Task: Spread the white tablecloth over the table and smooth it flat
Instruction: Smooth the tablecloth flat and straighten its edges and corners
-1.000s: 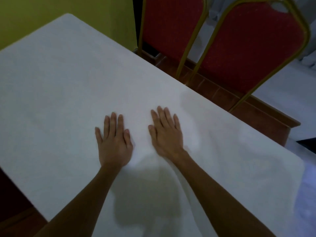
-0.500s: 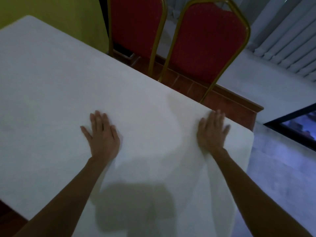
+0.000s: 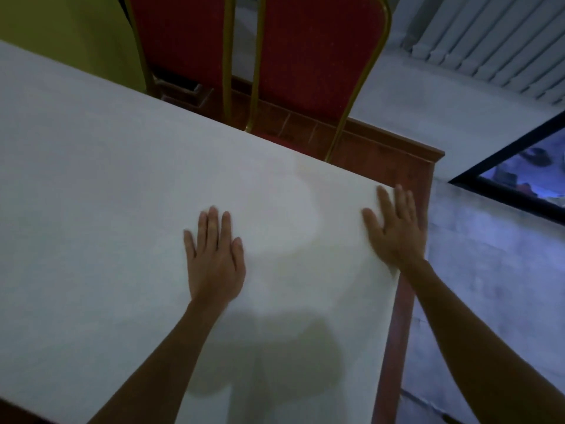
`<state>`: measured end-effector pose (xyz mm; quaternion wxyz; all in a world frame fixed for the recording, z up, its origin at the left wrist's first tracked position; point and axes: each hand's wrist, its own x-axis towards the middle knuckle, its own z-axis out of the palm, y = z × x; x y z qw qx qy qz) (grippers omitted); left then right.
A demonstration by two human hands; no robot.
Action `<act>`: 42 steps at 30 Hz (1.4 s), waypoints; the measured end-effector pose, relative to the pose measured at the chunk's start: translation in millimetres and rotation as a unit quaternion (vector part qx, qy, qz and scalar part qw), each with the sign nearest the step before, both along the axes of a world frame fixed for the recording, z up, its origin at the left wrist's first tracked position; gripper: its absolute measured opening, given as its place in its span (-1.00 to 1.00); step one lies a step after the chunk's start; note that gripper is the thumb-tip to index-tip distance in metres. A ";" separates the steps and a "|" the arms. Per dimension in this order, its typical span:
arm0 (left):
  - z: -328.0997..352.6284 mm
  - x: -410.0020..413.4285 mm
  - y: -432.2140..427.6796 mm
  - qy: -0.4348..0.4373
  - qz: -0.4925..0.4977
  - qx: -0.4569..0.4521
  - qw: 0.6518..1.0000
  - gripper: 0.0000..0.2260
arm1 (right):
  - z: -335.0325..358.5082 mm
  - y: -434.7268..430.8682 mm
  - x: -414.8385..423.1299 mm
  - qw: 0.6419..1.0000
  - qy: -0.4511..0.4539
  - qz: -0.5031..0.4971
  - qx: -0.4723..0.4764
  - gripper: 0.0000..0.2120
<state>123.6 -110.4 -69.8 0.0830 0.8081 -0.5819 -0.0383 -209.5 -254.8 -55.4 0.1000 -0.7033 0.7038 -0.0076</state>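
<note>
The white tablecloth (image 3: 128,215) lies flat across most of the brown wooden table (image 3: 406,166), whose bare rim shows along the far and right sides. My left hand (image 3: 215,258) presses palm-down on the cloth near the middle, fingers straight. My right hand (image 3: 396,229) lies flat on the cloth's right edge, fingers straight and slightly blurred, its outer side over the bare table rim. My shadow falls on the cloth below my hands.
Two red chairs with gold frames (image 3: 318,56) stand against the table's far side. A yellow-green wall (image 3: 61,35) is at the upper left. Pale floor (image 3: 489,270) lies to the right, with white blinds (image 3: 489,41) and a dark-framed glass pane (image 3: 526,169) beyond.
My right hand slid rightwards across the cloth from beside my left hand to the cloth's right edge. The overhanging right part of the cloth is drawn flat, baring the table's right rim.
</note>
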 end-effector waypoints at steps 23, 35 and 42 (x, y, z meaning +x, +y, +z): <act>-1.5 -40.9 89.8 -0.010 -0.029 -0.017 0.999 -0.49 | 0.8 164.1 6.6 0.999 -0.011 0.011 -0.028 -0.43; 12.3 2.9 175.7 0.005 -0.176 0.021 0.984 -0.50 | -5.4 255.8 49.3 0.999 -0.037 -0.003 0.004 -0.41; 7.5 4.0 199.3 -0.012 -0.204 0.018 0.979 -0.47 | -1.7 312.6 112.6 0.997 -0.046 -0.065 0.015 -0.34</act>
